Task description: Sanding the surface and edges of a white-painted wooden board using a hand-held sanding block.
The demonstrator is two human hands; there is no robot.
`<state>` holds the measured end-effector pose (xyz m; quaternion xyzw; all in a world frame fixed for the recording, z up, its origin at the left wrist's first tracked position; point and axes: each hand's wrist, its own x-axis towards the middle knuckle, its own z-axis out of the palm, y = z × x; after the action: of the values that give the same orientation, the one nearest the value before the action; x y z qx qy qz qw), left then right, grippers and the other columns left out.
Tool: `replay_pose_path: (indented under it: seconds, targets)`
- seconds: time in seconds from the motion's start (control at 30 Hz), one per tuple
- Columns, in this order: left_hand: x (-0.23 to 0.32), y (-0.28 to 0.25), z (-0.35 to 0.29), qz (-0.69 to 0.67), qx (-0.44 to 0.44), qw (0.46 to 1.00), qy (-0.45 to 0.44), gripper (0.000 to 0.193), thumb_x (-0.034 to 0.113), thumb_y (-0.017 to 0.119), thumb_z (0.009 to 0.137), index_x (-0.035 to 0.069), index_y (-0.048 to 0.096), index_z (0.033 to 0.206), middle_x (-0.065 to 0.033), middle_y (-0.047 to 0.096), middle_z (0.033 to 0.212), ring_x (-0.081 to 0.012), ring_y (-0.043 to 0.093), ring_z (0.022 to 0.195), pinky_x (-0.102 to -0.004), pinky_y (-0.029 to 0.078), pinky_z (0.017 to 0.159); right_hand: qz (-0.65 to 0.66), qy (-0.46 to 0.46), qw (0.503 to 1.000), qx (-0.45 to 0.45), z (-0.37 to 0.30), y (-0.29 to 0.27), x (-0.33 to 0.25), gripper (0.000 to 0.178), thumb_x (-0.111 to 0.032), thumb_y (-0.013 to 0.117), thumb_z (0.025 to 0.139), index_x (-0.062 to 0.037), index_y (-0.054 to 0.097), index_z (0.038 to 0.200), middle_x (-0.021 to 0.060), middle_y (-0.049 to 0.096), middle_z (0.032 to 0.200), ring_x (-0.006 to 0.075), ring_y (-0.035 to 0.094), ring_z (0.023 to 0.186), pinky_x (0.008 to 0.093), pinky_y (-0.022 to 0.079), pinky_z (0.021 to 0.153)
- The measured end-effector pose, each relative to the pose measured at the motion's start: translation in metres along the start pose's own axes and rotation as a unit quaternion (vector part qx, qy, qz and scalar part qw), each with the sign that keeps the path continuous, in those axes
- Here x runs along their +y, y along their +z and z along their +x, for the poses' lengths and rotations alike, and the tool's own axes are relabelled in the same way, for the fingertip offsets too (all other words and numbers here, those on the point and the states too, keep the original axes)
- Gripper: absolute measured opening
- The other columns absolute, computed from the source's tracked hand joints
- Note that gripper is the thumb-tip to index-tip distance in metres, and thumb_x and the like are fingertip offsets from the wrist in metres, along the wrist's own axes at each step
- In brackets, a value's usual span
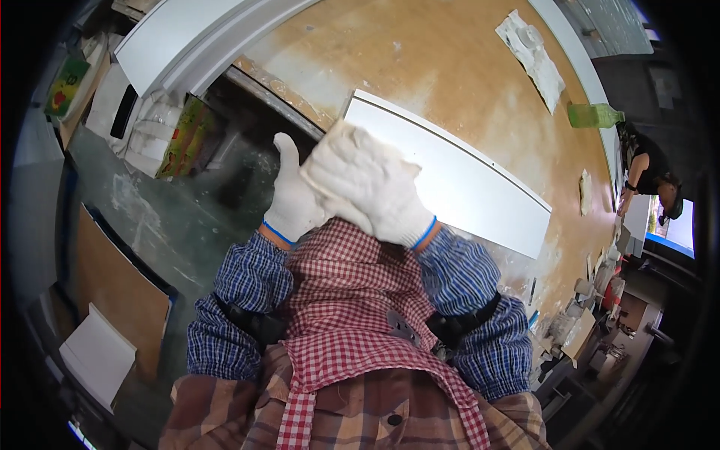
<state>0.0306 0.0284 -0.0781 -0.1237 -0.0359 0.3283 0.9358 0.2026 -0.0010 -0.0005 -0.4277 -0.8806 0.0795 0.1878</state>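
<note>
Both of my hands wear white knitted gloves with blue cuffs and meet in front of my chest. A cream-coloured cloth (336,132), its edge slightly frayed, sits between them. My left hand (292,196) grips it from the left and below, thumb pointing up, its other fingers hidden. From above, my right hand (379,184) lies over the cloth, its fingers pressed onto it and a little blurred. Just beyond my right hand, a long white panel (457,176) lies on the brown worktable (427,67), a groove running along its far edge.
A crumpled white sheet (532,56) and a green bottle (592,115) are at the table's far side. Another person (649,169) is near a lit screen (675,225) at the right. Boards (120,285) lean at the left, below wrapped packages (161,135). Small items clutter the right edge.
</note>
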Motion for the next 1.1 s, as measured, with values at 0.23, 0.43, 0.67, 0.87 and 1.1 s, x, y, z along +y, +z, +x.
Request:
replay_pose_path:
  seconds: [0.23, 0.43, 0.67, 0.87, 1.1]
  targets:
    - [0.006, 0.01, -0.002, 0.332, 0.139, 0.93, -0.071, 0.12, 0.088, 0.022, 0.092, -0.014, 0.025, 0.155, -0.0323, 0.042, 0.155, -0.043, 0.051, 0.139, -0.0581, 0.043, 0.114, -0.051, 0.149, 0.987, 0.0, -0.138, -0.051, 0.006, 0.046, -0.029, 0.059, 0.096, -0.0011, 0.065, 0.132, 0.0193, 0.065, 0.13, 0.0359, 0.058, 0.129, 0.0545, 0.039, 0.115]
    - [-0.007, 0.035, 0.025, 0.46, 0.3, 0.831, -0.086, 0.066, 0.046, 0.048, 0.109, -0.011, 0.047, 0.143, -0.024, 0.063, 0.132, -0.0385, 0.068, 0.116, -0.0509, 0.064, 0.086, -0.168, 0.35, 0.909, 0.155, -0.152, -0.031, -0.002, 0.041, -0.01, 0.064, 0.093, 0.003, 0.066, 0.132, 0.0232, 0.066, 0.131, 0.0386, 0.058, 0.131, 0.0512, 0.037, 0.119]
    - [0.0, 0.007, 0.02, 0.538, 0.378, 0.753, 0.026, 0.056, 0.05, 0.047, 0.109, -0.001, 0.059, 0.131, -0.0132, 0.071, 0.11, -0.0215, 0.071, 0.082, -0.0286, 0.056, 0.056, -0.021, 0.244, 0.937, 0.247, -0.009, -0.006, -0.009, 0.037, -0.025, 0.073, 0.063, -0.0053, 0.067, 0.093, 0.0119, 0.065, 0.095, 0.0327, 0.062, 0.09, 0.0427, 0.051, 0.082]
    - [-0.005, 0.02, 0.024, 0.581, 0.344, 0.737, 0.003, 0.065, 0.055, 0.05, 0.106, -0.001, 0.053, 0.138, -0.0169, 0.072, 0.112, -0.0268, 0.074, 0.077, -0.0304, 0.058, 0.048, -0.217, 0.376, 0.882, 0.185, -0.198, -0.055, 0.025, 0.048, -0.021, 0.069, 0.086, -0.0045, 0.064, 0.131, 0.0184, 0.066, 0.126, 0.0356, 0.059, 0.122, 0.0505, 0.04, 0.115]
    - [0.002, 0.018, 0.02, 0.57, 0.323, 0.755, 0.024, 0.059, 0.049, 0.055, 0.106, 0.001, 0.052, 0.14, -0.0164, 0.072, 0.111, -0.0261, 0.075, 0.077, -0.0308, 0.062, 0.048, -0.328, 0.584, 0.714, 0.206, -0.311, -0.055, 0.064, 0.037, -0.029, 0.054, 0.092, -0.0038, 0.066, 0.117, 0.0227, 0.063, 0.123, 0.0364, 0.056, 0.119, 0.0496, 0.041, 0.103]
